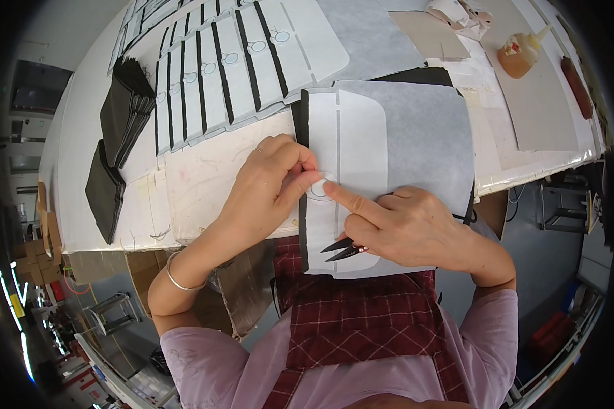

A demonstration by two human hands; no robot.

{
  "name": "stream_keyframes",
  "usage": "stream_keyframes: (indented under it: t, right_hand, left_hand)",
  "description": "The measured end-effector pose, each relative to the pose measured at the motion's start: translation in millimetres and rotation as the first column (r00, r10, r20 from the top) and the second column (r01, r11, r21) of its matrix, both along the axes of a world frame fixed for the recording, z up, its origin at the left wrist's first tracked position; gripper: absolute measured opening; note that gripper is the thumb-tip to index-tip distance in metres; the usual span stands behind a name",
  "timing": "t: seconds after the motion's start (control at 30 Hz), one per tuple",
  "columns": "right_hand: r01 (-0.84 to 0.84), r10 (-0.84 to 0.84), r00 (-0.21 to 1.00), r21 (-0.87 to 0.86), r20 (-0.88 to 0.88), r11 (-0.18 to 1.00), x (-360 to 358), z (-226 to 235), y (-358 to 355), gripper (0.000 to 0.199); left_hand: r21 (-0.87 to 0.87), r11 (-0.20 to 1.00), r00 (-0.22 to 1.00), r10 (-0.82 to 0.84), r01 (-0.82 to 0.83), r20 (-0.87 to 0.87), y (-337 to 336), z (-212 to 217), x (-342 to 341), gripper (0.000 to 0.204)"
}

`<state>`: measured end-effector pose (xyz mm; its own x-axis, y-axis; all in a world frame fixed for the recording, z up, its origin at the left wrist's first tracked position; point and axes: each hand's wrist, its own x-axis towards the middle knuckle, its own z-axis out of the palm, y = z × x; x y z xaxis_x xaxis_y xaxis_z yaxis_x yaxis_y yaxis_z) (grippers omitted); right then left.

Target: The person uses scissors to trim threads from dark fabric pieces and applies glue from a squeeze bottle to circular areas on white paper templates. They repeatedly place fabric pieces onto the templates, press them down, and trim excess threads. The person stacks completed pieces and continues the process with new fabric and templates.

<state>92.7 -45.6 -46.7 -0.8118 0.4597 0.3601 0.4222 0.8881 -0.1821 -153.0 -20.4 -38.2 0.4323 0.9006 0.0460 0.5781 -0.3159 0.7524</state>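
The left hand (269, 184) is pinching a small pale round sticker (318, 183), probably, onto the white rounded fabric panel with a black edge strip (358, 143) lying at the white worktable's (205, 184) near edge. The right hand (416, 228) is curling around small black thread snips (344, 249), its forefinger pressing the limp, light panel flat.

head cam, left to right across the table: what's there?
Stacks of black pieces → fanned row of white-and-black pieces → left hand → white piece with black edge strip → right hand, small black snips tucked under it → amber glue bottle → dark red strip.
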Motion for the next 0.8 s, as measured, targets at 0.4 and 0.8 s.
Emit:
stream_keyframes:
  t: [0.4,0.8]
  right_hand:
    - [0.002,-0.002,1.000,0.007,-0.004,1.000,0.1,-0.8,0.3,0.014]
    - [0.004,-0.004,1.000,-0.003,0.027,1.000,0.6,1.9,0.2,0.012]
  left_hand:
    - [-0.156,0.985,0.970,0.110,-0.077,0.218,-0.6,0.2,-3.7,0.015]
    - [-0.260,0.948,0.980,0.154,-0.182,-0.123,-14.1,22.6,-29.8,0.010]
